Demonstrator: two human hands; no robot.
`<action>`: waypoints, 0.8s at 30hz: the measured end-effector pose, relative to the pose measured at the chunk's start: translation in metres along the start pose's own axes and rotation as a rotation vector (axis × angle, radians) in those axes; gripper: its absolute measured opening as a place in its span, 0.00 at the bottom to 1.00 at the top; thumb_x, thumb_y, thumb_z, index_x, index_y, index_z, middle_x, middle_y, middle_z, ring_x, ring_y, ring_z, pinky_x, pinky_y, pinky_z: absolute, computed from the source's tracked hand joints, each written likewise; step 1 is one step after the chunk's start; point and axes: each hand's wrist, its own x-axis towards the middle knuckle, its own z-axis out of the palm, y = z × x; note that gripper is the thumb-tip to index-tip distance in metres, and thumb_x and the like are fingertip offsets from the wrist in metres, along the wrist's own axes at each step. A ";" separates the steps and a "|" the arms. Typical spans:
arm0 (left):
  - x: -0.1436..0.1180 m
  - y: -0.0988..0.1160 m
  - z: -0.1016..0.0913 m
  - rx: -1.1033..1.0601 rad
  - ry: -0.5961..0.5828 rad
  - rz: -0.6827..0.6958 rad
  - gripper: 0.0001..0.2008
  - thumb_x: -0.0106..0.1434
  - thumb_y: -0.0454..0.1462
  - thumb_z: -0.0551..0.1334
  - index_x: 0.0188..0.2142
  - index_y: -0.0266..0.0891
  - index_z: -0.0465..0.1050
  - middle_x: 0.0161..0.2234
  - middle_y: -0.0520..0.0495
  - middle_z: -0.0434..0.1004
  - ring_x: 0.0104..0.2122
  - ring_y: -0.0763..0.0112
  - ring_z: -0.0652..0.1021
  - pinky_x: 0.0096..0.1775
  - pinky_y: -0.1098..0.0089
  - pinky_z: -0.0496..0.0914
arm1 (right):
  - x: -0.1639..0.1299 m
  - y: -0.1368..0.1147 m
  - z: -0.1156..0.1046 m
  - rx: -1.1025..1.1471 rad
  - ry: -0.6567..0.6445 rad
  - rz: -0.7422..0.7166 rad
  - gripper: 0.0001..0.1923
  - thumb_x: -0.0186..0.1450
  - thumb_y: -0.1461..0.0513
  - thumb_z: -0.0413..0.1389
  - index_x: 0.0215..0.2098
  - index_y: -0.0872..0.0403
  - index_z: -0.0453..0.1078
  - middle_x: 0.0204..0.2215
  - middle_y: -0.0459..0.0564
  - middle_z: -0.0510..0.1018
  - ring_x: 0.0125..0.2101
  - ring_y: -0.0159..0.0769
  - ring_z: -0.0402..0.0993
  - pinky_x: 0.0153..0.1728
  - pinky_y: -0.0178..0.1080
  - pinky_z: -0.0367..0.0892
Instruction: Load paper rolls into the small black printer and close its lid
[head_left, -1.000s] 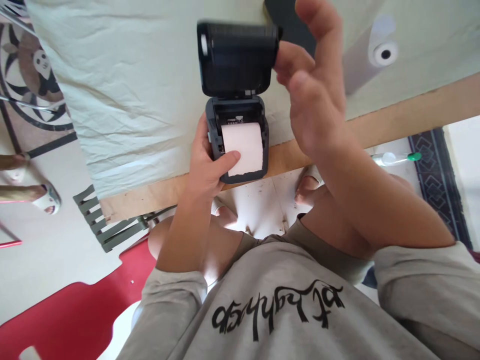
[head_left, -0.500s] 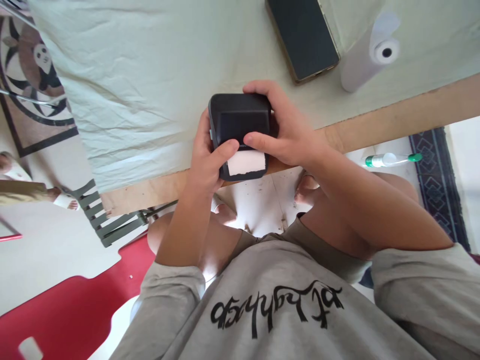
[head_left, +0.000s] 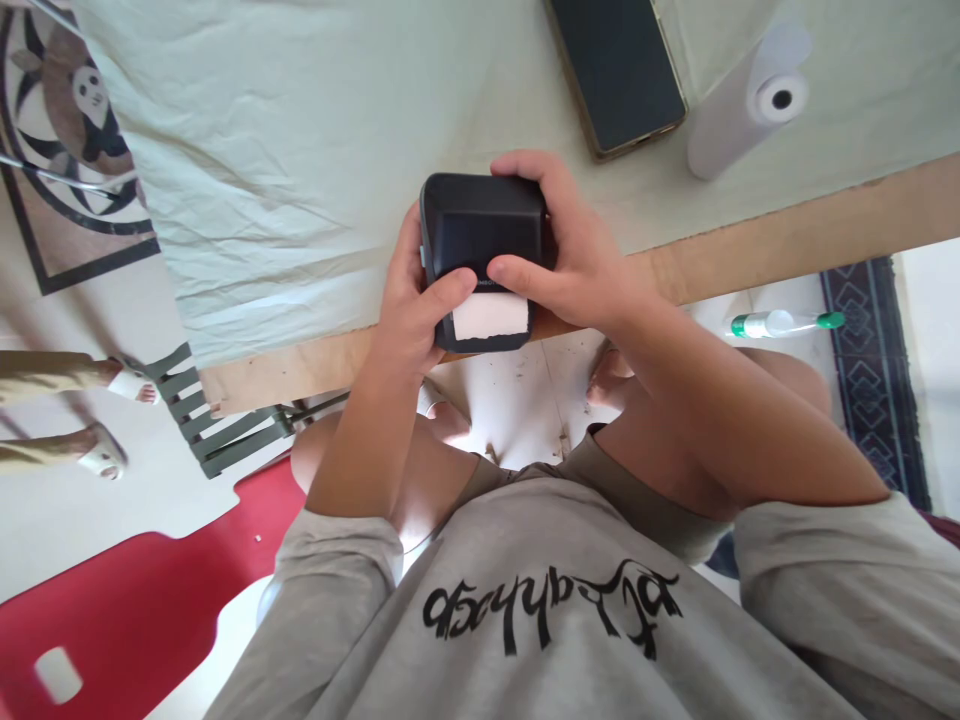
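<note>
A small black portable receipt printer is held between both hands at the table's near edge. A strip of white paper with a ragged torn edge shows on its near part. My left hand wraps its left side, thumb lying on top just above the paper. My right hand grips the right side, its index finger over the far corner and its thumb on the top face. The printer's underside and several fingertips are hidden.
On the pale green tablecloth are a dark smartphone and a white paper roll. Below the wooden table edge lies a green-capped bottle. A red chair is at left, near another person's sandalled feet.
The printer has tipped slightly and shifted a little up in view, both hands keeping their hold. At left, the other person has stepped, so both feet now show. The view has shifted slightly.
</note>
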 end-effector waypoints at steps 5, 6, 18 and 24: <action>0.001 0.001 0.002 -0.014 -0.039 0.046 0.23 0.54 0.44 0.65 0.49 0.49 0.65 0.43 0.50 0.73 0.44 0.61 0.76 0.39 0.65 0.71 | 0.000 0.002 0.001 -0.012 0.002 -0.003 0.28 0.59 0.51 0.53 0.54 0.46 0.51 0.52 0.48 0.66 0.47 0.34 0.68 0.46 0.39 0.70; 0.000 0.002 0.003 -0.030 -0.033 0.047 0.21 0.56 0.45 0.63 0.49 0.48 0.65 0.44 0.49 0.73 0.46 0.61 0.75 0.42 0.63 0.71 | 0.000 0.002 0.001 -0.020 0.004 -0.004 0.28 0.59 0.51 0.53 0.54 0.46 0.51 0.52 0.49 0.66 0.47 0.35 0.68 0.47 0.39 0.69; 0.004 0.008 0.002 -0.010 0.027 0.006 0.13 0.63 0.46 0.53 0.40 0.47 0.72 0.38 0.49 0.75 0.45 0.59 0.74 0.50 0.60 0.70 | -0.007 -0.007 -0.010 -0.092 -0.026 -0.132 0.28 0.60 0.52 0.52 0.56 0.46 0.51 0.56 0.50 0.60 0.58 0.36 0.58 0.54 0.43 0.65; 0.005 0.009 0.005 -0.034 0.070 0.007 0.13 0.64 0.46 0.53 0.39 0.44 0.72 0.36 0.50 0.75 0.42 0.63 0.75 0.49 0.62 0.70 | -0.007 -0.011 -0.012 -0.107 -0.048 -0.106 0.30 0.58 0.53 0.55 0.57 0.46 0.51 0.57 0.50 0.59 0.61 0.36 0.53 0.52 0.41 0.68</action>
